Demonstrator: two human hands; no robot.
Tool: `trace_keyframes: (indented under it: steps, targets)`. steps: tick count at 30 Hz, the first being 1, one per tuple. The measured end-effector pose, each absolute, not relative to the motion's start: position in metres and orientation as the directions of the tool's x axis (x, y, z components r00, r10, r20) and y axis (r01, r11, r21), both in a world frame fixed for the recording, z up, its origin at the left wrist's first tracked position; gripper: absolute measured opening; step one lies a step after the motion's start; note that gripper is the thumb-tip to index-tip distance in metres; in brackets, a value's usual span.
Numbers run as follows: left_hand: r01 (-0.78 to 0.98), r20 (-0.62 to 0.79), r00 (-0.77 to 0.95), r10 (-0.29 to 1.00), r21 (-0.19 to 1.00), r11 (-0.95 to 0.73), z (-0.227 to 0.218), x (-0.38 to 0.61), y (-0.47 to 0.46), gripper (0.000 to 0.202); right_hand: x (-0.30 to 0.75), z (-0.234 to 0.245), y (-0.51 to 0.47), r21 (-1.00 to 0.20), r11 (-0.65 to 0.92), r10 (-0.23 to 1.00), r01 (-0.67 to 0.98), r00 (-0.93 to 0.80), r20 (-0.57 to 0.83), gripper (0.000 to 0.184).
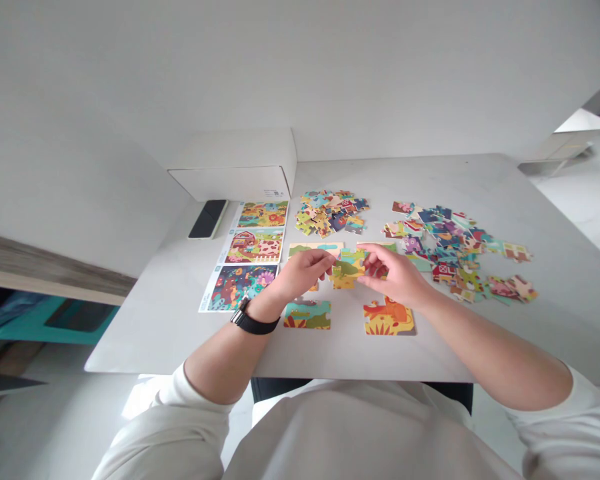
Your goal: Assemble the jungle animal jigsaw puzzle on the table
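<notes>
Between my two hands are some joined jigsaw puzzle pieces (pixel 347 268) in green, yellow and blue. My left hand (pixel 305 272), with a black watch on its wrist, pinches their left side. The fingers of my right hand (pixel 397 272) close on their right side. Nearer me lie two joined sections: a crocodile section (pixel 307 315) on the left and an orange lion section (pixel 390 319) on the right. Behind my hands, partly hidden, is a pale puzzle section (pixel 315 248) with green along it.
A heap of loose pieces (pixel 330 212) lies beyond my hands, and a larger spread (pixel 450 247) is to the right. Three picture sheets (pixel 255 245) line the left. A phone (pixel 208 219) and a white box (pixel 230 181) stand against the wall side of the table (pixel 155 320).
</notes>
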State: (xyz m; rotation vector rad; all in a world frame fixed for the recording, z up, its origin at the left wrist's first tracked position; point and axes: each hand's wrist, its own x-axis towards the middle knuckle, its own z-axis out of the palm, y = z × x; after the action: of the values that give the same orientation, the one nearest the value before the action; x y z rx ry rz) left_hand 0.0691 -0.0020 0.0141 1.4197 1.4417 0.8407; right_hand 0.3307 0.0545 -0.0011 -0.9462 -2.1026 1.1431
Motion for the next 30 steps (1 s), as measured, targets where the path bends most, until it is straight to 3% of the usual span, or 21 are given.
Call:
trace_keyframes:
  steps: [7, 13, 17, 22, 30]
  targets:
    - [0.373, -0.162, 0.089, 0.983, 0.920, 0.117, 0.015, 0.066, -0.002, 0.042, 0.332, 0.000, 0.054, -0.813, 0.464, 0.770, 0.352, -0.614, 0.173, 0.063]
    - [0.447, -0.139, 0.123, 0.983, 0.892, 0.070, 0.017, 0.070, -0.004, 0.037, 0.334, 0.008, 0.050, -0.573, 0.748, 0.602, 0.334, -0.704, 0.376, 0.068]
    - [0.538, -0.150, 0.202, 0.968, 0.843, 0.019, 0.024, 0.068, -0.005, 0.033, 0.335, 0.007, 0.050, -0.470, 0.834, 0.497, 0.289, -0.763, 0.413, 0.057]
    - [0.745, -0.299, 0.362, 0.883, 0.662, -0.081, 0.039, 0.042, -0.010, 0.032, 0.335, 0.004, 0.041, -0.453, 0.853, 0.425, 0.257, -0.848, 0.318, 0.038]
    - [0.880, -0.507, 0.434, 0.745, 0.417, -0.229, 0.046, 0.034, -0.015, 0.023, 0.328, 0.000, 0.018, -0.420, 0.879, 0.306, 0.225, -0.942, 0.137, 0.036]
